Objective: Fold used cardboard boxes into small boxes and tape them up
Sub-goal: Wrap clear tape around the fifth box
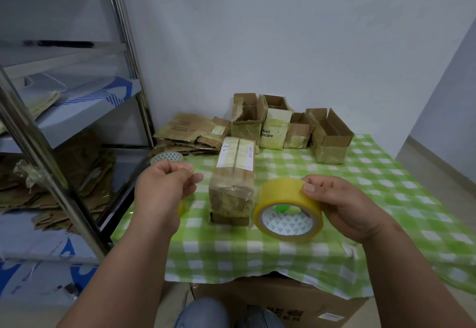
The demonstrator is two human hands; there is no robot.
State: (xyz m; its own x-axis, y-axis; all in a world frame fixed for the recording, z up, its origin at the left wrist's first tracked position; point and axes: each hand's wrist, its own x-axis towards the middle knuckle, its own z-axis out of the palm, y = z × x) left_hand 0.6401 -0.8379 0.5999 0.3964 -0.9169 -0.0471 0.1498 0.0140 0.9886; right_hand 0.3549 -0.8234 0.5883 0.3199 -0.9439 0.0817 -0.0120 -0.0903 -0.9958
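Observation:
A closed small cardboard box (233,181) with white labels lies in the middle of the green checked tablecloth (373,186). My right hand (342,206) grips a yellow tape roll (287,209) just right of the box, thumb on the roll's top. My left hand (164,186) hovers left of the box with fingers curled and thumb pinched to forefinger; whether it pinches a clear tape end I cannot tell. A bit of yellow tape (182,208) shows under that hand.
Several open small boxes (329,134) stand along the back wall. Flattened cardboard (188,134) is stacked at the back left, with a second tape roll (167,157) beside it. A metal shelf rack (51,173) holding more flattened cardboard stands at left. A big carton (283,299) supports the cloth.

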